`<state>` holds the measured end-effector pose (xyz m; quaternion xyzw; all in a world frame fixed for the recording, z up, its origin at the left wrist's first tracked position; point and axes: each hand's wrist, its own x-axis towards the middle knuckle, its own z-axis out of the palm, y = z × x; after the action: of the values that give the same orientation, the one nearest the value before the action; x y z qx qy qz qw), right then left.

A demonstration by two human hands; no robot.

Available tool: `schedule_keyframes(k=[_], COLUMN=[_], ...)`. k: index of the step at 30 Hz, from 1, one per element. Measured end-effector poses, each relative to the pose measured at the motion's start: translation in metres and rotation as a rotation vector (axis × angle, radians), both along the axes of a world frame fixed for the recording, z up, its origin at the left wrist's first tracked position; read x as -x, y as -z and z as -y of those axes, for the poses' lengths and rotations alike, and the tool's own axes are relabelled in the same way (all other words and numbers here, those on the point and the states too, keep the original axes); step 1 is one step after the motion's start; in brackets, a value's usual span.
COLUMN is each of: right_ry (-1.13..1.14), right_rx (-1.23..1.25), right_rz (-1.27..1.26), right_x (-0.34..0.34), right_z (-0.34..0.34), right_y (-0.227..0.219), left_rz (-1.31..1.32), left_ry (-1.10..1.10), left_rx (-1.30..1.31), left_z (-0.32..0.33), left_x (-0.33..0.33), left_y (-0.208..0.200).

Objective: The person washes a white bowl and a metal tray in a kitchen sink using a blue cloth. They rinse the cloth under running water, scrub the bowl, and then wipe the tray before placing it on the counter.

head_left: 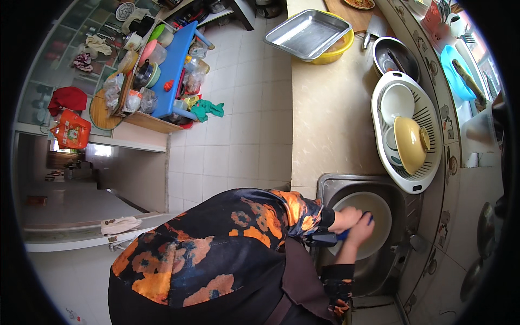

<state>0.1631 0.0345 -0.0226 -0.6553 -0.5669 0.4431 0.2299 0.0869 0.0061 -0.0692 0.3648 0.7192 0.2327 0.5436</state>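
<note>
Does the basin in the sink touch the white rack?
Apart: the head view shows a strip of steel sink between the basin and the rack.

Kitchen, looks like a home one: steel sink [400, 215] with a white basin [382, 218] inside, dish rack [379, 132] of bowls [410, 145], frying pan [403, 56] and spatula [376, 26] along the counter [319, 119]. Containers and bags crowd a blue table [177, 70]; tiled floor [238, 92], patterned wall tiles [446, 116] fit too.
</note>
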Motion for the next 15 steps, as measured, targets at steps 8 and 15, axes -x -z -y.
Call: schedule_keyframes(k=[8, 15], right_ry=[-0.035, 0.125], right_rx=[-0.125, 0.218], right_rz=[-0.042, -0.181], right_x=[0.013, -0.031], right_z=[0.037, -0.002], right_y=[-0.025, 0.008], left_rz=[0.046, 0.691], left_ry=[-0.134, -0.390], left_rx=[-0.068, 0.259], left_z=[-0.002, -0.006], left_x=[0.014, 0.027], left_y=[-0.002, -0.083])
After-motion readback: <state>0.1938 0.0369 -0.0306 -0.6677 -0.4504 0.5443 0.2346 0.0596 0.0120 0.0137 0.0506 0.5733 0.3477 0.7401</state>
